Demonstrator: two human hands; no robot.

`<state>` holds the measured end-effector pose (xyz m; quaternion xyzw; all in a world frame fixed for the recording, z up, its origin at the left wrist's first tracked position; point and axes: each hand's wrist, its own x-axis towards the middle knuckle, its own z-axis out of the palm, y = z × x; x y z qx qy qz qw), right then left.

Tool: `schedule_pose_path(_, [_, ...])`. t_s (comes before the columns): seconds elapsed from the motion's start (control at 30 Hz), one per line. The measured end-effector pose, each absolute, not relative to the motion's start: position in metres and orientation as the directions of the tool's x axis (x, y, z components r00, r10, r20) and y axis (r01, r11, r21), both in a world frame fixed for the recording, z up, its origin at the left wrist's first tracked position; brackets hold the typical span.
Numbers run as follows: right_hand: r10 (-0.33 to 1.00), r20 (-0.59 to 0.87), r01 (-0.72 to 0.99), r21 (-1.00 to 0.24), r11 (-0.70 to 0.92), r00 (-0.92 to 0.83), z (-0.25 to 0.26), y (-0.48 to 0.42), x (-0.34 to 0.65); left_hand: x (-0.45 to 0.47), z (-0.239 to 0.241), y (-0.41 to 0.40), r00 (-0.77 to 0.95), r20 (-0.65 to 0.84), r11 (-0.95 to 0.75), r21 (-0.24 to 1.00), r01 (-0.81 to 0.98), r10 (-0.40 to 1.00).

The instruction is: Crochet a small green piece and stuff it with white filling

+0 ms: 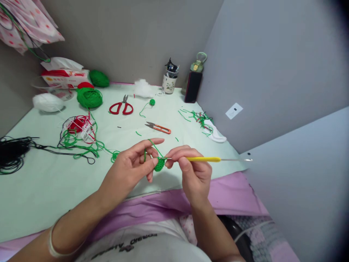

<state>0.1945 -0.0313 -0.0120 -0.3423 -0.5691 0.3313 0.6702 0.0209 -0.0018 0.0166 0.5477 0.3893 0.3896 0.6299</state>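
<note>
Between thumb and fingers my left hand (pixel 136 160) pinches a small green crochet piece (pixel 159 165). Green yarn (pixel 156 147) runs up from it over the raised index finger and loops round another finger. In my right hand (pixel 193 165) is a yellow-handled crochet hook (pixel 204 159), gripped like a pen. Its left tip meets the top of the green piece; whether it is through a stitch I cannot tell. The hook's other metal end points right. Just beyond the hands lie orange thread snips (pixel 160 128) on the pale green tablecloth (pixel 131 127).
Red-handled scissors (pixel 121 107), a small green ball (pixel 152 102) and white stuffing (pixel 143 88) lie farther back. Tangled yarn (pixel 80 131), green yarn (pixel 89 97) and black yarn (pixel 13 153) are left. A pen cup (pixel 169 83), phone (pixel 193 87) and yarn scraps (pixel 200 118) stand or lie right.
</note>
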Motion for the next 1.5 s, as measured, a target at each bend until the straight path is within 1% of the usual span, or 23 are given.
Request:
schedule_pose_path(0.13, [0.790, 0.606, 0.117, -0.794, 0.596, 0.092, -0.010, -0.035, 0.196, 0.025, 0.018, -0.004, 0.339, -0.022, 0.034, 0.999, -0.028, 0.941])
schedule_pose_path(0.23, [0.757, 0.653, 0.255, -0.735, 0.629, 0.014, -0.007, -0.037, 0.199, 0.029, 0.018, -0.006, 0.286, 0.059, -0.075, 0.996, 0.046, 0.957])
schedule_pose_path(0.33, [0.719, 0.695, 0.304, -0.683, 0.664, -0.011, -0.010, -0.036, 0.200, 0.031, 0.015, -0.009, 0.236, 0.194, -0.228, 0.965, 0.128, 0.952])
schedule_pose_path(0.4, [0.682, 0.731, 0.346, -0.637, 0.689, -0.010, -0.016, -0.035, 0.198, 0.033, 0.012, -0.011, 0.197, 0.232, -0.263, 0.953, 0.151, 0.953])
schedule_pose_path(0.47, [0.636, 0.771, 0.444, -0.565, 0.696, -0.016, -0.026, -0.034, 0.196, 0.035, 0.010, -0.013, 0.162, 0.191, -0.212, 0.969, 0.129, 0.968])
schedule_pose_path(0.53, [0.577, 0.816, 0.551, -0.466, 0.692, -0.034, -0.035, -0.033, 0.193, 0.036, 0.009, -0.012, 0.181, 0.082, -0.089, 0.996, 0.030, 0.980])
schedule_pose_path(0.6, [0.502, 0.864, 0.604, -0.384, 0.699, -0.031, -0.041, -0.031, 0.191, 0.036, 0.009, -0.010, 0.291, -0.050, 0.094, 0.986, -0.138, 0.955])
schedule_pose_path(0.63, [0.480, 0.877, 0.599, -0.374, 0.708, -0.018, -0.042, -0.031, 0.191, 0.036, 0.010, -0.008, 0.362, -0.109, 0.196, 0.957, -0.214, 0.926])
schedule_pose_path(0.67, [0.476, 0.880, 0.572, -0.394, 0.719, 0.007, -0.041, -0.030, 0.191, 0.035, 0.011, -0.006, 0.421, -0.150, 0.283, 0.919, -0.273, 0.894])
schedule_pose_path(0.73, [0.533, 0.841, 0.450, -0.511, 0.732, 0.089, -0.033, -0.031, 0.191, 0.033, 0.014, -0.002, 0.473, -0.186, 0.372, 0.864, -0.339, 0.861])
schedule_pose_path(0.83, [0.677, 0.697, 0.141, -0.714, 0.686, 0.236, -0.019, -0.034, 0.193, 0.029, 0.018, 0.001, 0.446, -0.175, 0.358, 0.859, -0.366, 0.878])
schedule_pose_path(0.9, [0.766, 0.585, -0.060, -0.783, 0.619, 0.268, -0.013, -0.034, 0.193, 0.026, 0.019, 0.001, 0.457, -0.155, 0.342, 0.867, -0.361, 0.876])
schedule_pose_path(0.97, [0.824, 0.519, -0.172, -0.811, 0.558, 0.227, -0.012, -0.033, 0.194, 0.025, 0.017, 0.000, 0.497, -0.131, 0.334, 0.877, -0.345, 0.858])
schedule_pose_path(1.0, [0.836, 0.509, -0.188, -0.818, 0.544, 0.204, -0.013, -0.031, 0.194, 0.025, 0.015, -0.001, 0.515, -0.116, 0.325, 0.884, -0.336, 0.849])
schedule_pose_path(1.07, [0.837, 0.520, -0.160, -0.823, 0.545, 0.172, -0.016, -0.028, 0.192, 0.025, 0.010, -0.002, 0.526, -0.083, 0.289, 0.902, -0.322, 0.846])
schedule_pose_path(1.2, [0.801, 0.572, -0.010, -0.813, 0.583, 0.175, -0.021, -0.027, 0.189, 0.028, 0.002, -0.005, 0.466, -0.070, 0.223, 0.933, -0.282, 0.882])
schedule_pose_path(1.33, [0.764, 0.620, 0.090, -0.784, 0.615, 0.181, -0.022, -0.031, 0.190, 0.032, 0.005, -0.006, 0.423, -0.089, 0.235, 0.922, -0.307, 0.902])
schedule_pose_path(1.5, [0.762, 0.631, 0.110, -0.776, 0.621, 0.148, -0.021, -0.034, 0.192, 0.034, 0.010, -0.005, 0.415, -0.108, 0.264, 0.903, -0.338, 0.903])
